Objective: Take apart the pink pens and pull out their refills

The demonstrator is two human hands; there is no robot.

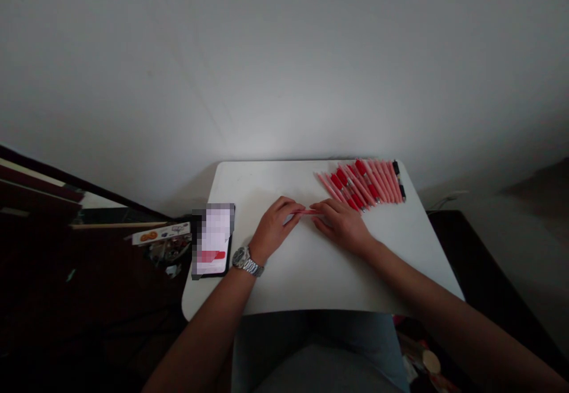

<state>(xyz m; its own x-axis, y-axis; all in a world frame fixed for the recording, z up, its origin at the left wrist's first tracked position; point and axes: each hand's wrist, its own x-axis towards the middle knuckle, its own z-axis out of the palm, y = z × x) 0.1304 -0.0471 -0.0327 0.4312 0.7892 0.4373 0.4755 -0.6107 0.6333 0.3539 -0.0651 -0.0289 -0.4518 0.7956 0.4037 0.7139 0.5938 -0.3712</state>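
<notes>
Over the middle of the white table [284,286], both hands pinch one slim pink pen [307,211] held crosswise. My left hand [276,227], with a metal watch on its wrist, closes on the pen's left end. The fingers of my right hand [341,224] are closed round its right end, hiding much of it. Just beyond my right hand lies a fanned row of pens [377,182], several pink and several red, with a black one [399,181] at the row's right end.
A phone [214,242] with a lit, partly pixelated screen lies at the table's left edge. A pale wall [284,73] rises right behind the table. Left of the table is a printed box [160,233] among clutter; my legs are under the front edge.
</notes>
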